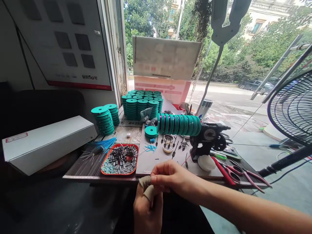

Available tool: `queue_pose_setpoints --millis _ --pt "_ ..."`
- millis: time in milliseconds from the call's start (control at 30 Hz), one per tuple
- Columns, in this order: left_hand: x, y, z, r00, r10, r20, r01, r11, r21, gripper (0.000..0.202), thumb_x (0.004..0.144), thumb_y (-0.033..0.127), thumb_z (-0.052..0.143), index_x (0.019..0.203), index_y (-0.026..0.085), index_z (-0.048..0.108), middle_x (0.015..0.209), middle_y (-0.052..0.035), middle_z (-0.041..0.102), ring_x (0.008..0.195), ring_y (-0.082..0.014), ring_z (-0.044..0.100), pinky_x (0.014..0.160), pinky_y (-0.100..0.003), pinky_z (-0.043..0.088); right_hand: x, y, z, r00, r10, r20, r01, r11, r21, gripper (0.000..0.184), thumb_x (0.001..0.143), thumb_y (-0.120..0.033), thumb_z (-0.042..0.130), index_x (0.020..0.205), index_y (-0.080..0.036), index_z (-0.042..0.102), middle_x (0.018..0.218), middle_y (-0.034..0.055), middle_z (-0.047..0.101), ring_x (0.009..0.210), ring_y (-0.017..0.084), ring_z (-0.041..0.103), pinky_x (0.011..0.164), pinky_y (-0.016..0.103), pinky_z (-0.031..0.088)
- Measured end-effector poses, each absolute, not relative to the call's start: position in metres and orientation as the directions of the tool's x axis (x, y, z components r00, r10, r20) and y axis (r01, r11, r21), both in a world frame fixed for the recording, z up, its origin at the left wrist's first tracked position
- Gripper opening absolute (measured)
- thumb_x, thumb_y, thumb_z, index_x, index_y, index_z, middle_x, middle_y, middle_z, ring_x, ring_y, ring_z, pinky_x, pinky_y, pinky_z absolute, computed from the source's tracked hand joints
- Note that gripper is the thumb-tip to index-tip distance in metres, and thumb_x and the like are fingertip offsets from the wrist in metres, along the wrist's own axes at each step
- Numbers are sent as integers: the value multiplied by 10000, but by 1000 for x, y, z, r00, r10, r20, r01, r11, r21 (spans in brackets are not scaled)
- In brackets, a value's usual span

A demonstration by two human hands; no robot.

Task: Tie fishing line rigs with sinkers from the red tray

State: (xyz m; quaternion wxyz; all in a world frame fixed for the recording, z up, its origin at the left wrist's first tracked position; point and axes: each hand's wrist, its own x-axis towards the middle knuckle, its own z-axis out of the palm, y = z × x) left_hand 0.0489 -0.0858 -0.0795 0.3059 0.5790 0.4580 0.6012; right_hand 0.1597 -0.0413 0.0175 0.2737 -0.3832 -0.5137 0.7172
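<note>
My left hand point(148, 209) is below the table's front edge, fingers curled, with beige finger wraps point(145, 181) on two of them. The fingers of my right hand point(174, 175) are pinched together against the left fingertips. Anything held between the two hands is too small or hidden to name. Just beyond them lies a pale work board point(146, 167) with small dark fishing-float-like pieces point(174, 152) and two round dishes point(168, 148) of tiny parts. An orange-rimmed tray point(137, 159) to the left holds black cylinders, teal tubes and small metal bits.
Teal foam spools point(142, 109) stand stacked at the back, more point(101, 120) at left. A row of them point(180, 124) sits on a black winding machine point(207, 138). Scissors point(236, 172), red-handled pliers point(223, 170), blue strands point(106, 144), a white box point(51, 139) and a fan point(292, 107) surround the table.
</note>
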Motion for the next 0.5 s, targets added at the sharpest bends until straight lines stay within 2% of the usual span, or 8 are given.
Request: queue_pose_setpoints --millis 67,133,233,333,433,500 --pt "45 -83 -81 -109 896 430 232 -398 888 167 824 281 557 929 204 662 851 -27 607 736 -160 615 622 -220 527 156 -39 17 -562 783 -268 16 -313 -950 490 519 -521 737 631 -95 524 488 -53 491 437 3 399 442 139 268" --pt "43 -82 -83 -79 823 562 357 -503 787 163 828 216 548 957 196 646 882 -30 604 757 -151 627 632 -200 537 153 -35 19 -539 783 -309 76 -321 -944 393 585 -435 722 628 -100 522 479 -60 496 424 0 401 439 138 268" --pt "43 -80 -84 -8 565 825 617 -646 449 165 818 133 538 948 148 639 961 -73 585 855 -172 625 744 -215 539 149 -25 28 -491 775 -399 184 -356 -916 200 721 -236 613 614 -110 500 440 -71 479 371 -5 372 421 140 255" --pt "41 -77 -86 74 400 914 767 -608 204 120 821 118 534 865 120 645 909 -93 577 817 -177 621 717 -224 536 145 -14 34 -473 756 -452 259 -371 -892 174 765 -113 522 594 -112 492 408 -75 464 333 -8 342 406 143 240" --pt "38 -74 -88 157 343 926 777 -622 99 116 808 86 552 877 116 641 887 -104 602 793 -180 623 713 -234 530 140 -5 32 -465 750 -470 335 -343 -878 187 764 -87 525 581 -113 495 397 -78 454 331 -3 334 408 149 249" --pt "36 -74 -87 195 348 917 737 -668 97 165 796 54 556 926 120 633 876 -106 630 788 -180 630 726 -230 519 136 1 28 -467 751 -467 388 -301 -871 182 755 -88 539 578 -113 501 400 -76 452 345 5 342 417 155 262"
